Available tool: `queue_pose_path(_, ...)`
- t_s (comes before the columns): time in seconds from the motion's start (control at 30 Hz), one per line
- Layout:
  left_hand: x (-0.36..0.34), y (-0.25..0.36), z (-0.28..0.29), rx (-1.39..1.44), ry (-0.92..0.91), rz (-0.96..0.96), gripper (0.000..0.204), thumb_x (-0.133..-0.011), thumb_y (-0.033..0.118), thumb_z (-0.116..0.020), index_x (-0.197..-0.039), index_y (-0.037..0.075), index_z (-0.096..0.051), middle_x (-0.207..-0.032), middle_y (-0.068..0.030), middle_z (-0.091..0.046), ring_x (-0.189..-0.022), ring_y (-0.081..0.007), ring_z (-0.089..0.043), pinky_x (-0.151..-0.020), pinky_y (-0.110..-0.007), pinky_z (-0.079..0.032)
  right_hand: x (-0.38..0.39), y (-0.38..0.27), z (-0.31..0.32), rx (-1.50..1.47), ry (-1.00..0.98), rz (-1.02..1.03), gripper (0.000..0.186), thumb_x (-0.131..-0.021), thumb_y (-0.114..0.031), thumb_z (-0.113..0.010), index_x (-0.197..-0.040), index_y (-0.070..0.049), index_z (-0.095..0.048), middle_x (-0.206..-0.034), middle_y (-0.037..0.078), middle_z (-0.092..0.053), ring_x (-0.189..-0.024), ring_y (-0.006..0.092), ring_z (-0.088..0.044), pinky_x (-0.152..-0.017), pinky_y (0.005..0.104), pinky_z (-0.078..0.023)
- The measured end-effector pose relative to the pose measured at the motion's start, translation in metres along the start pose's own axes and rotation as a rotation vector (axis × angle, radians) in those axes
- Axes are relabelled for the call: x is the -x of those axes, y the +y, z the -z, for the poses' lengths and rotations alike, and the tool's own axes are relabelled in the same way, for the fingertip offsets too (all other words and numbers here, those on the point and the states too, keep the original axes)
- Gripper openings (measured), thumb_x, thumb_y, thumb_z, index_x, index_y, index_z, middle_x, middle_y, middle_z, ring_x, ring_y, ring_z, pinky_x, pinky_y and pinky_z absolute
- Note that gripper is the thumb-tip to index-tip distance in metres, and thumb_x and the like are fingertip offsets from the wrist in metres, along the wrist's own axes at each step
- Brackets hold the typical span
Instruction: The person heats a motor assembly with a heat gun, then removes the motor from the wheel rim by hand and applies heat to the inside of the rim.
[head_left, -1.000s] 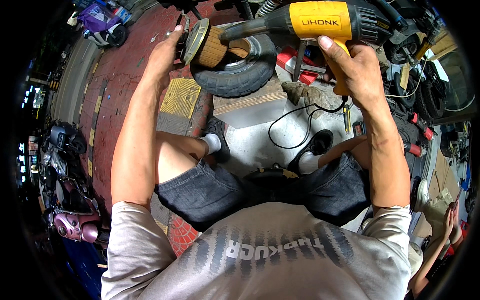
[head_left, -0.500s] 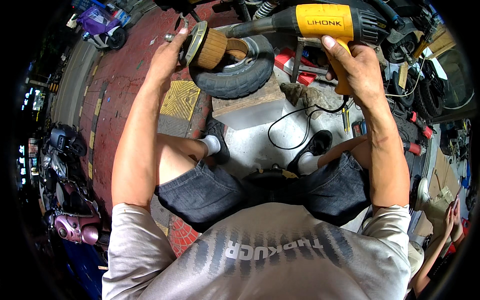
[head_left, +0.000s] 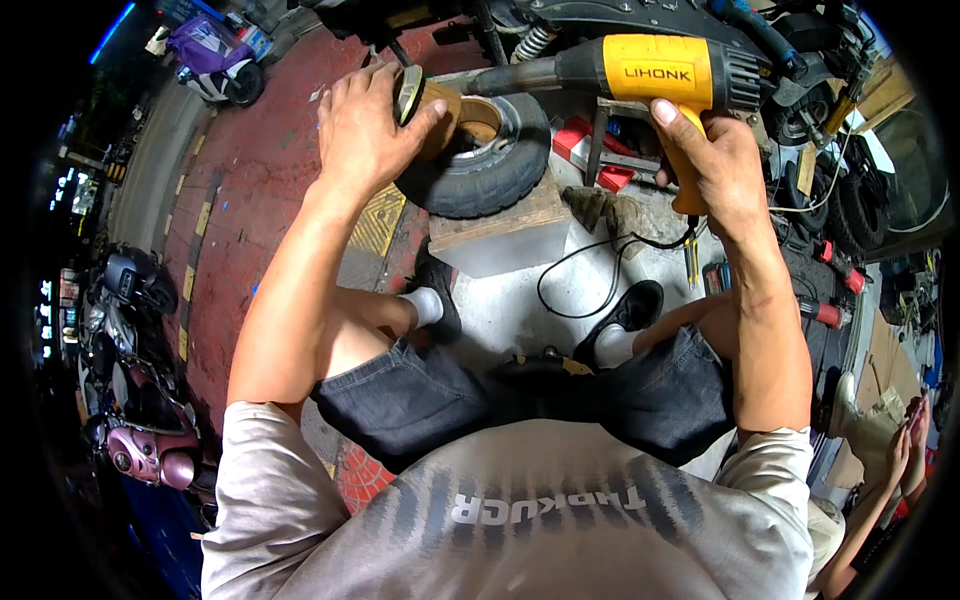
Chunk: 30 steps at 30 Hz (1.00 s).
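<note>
My left hand (head_left: pixel 368 128) grips a motor stator, a brown ribbed cylinder (head_left: pixel 446 130) with a round metal end plate, its thumb along the side. Much of the stator is hidden behind the hand. In my right hand (head_left: pixel 715 160) is a yellow and black heat gun (head_left: pixel 655 75), held by its handle. The gun's metal nozzle (head_left: pixel 515 77) points left, its tip close to the stator. Below lies a small wheel with a black tyre (head_left: pixel 480 195), its open hub showing a brown inner ring (head_left: pixel 480 120). The wheel rests on a wood-topped block (head_left: pixel 510 228).
A black cord (head_left: pixel 545 300) loops from the gun over the pale floor. Red boxes (head_left: pixel 572 140), a rag (head_left: pixel 610 208) and tools lie to the right. Parked scooters (head_left: pixel 150 455) stand at left. At lower right are another person's hands (head_left: pixel 905 440).
My left hand has turned and shifted right over the stator, its back now showing and its thumb on the stator's side. The gun has moved slightly lower in the picture.
</note>
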<state>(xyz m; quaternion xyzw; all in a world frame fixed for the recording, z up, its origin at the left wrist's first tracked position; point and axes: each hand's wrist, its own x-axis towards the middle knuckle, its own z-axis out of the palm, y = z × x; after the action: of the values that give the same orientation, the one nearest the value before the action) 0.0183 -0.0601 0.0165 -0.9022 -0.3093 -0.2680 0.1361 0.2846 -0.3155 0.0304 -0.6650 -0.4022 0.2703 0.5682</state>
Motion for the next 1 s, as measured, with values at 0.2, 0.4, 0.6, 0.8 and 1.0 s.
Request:
queue_pose_path(0.2, -0.012, -0.024, -0.008, 0.385, 0.045, 0.328, 0.084, -0.094, 0.065, -0.066, -0.138, -0.005, -0.061, -0.133, -0.0270, -0.065, -0.126, -0.0390, -0.062, -0.108, -0.044, -0.048, -0.002, 0.002, 0.006, 0.012, 0.016, 0.008, 0.050, -0.097, -0.046, -0.076, -0.094, 0.003, -0.071, -0.077, 0.003, -0.064, -0.061, 0.0117, -0.062, -0.056, 0.0257, -0.051)
queue_pose_path(0.4, -0.006, -0.056, -0.016, 1.013, -0.321, 0.969, 0.068, -0.096, 0.065, -0.064, -0.123, 0.003, -0.071, -0.093, -0.0056, -0.064, -0.088, -0.0224, -0.061, -0.080, -0.040, -0.048, 0.001, -0.004, 0.003, -0.008, 0.014, 0.019, 0.050, -0.097, -0.047, -0.076, -0.090, 0.002, -0.070, -0.073, 0.003, -0.064, -0.058, 0.0112, -0.062, -0.052, 0.0247, -0.049)
queue_pose_path(0.6, -0.005, -0.042, -0.006, 1.026, -0.335, 1.022, 0.076, -0.090, 0.077, -0.062, -0.106, 0.003, -0.071, -0.088, -0.0041, -0.066, -0.078, -0.0166, -0.059, -0.073, -0.040, -0.047, 0.005, -0.009, 0.001, -0.017, 0.033, 0.001, 0.043, -0.098, -0.039, -0.077, -0.094, 0.004, -0.072, -0.072, 0.000, -0.062, -0.058, 0.0080, -0.058, -0.054, 0.0248, -0.049)
queue_pose_path(0.8, -0.012, -0.056, -0.017, 0.879, -0.384, 0.915, 0.084, -0.090, 0.078, -0.061, -0.122, 0.001, -0.070, -0.109, -0.0145, -0.067, -0.095, -0.0265, -0.065, -0.082, -0.048, -0.052, 0.005, -0.005, -0.001, -0.007, 0.040, 0.009, 0.043, -0.098, -0.038, -0.077, -0.100, 0.004, -0.073, -0.075, 0.000, -0.065, -0.061, 0.0076, -0.058, -0.055, 0.0252, -0.048)
queue_pose_path(1.0, -0.011, -0.051, -0.016, 0.916, -0.316, 0.908, 0.068, -0.091, 0.066, -0.070, -0.111, 0.001, -0.074, -0.096, -0.0101, -0.068, -0.083, -0.0223, -0.065, -0.073, -0.039, -0.052, 0.006, -0.008, -0.008, 0.006, 0.041, -0.027, 0.043, -0.098, -0.038, -0.077, -0.103, 0.005, -0.074, -0.078, 0.001, -0.067, -0.059, 0.0077, -0.059, -0.053, 0.0256, -0.050)
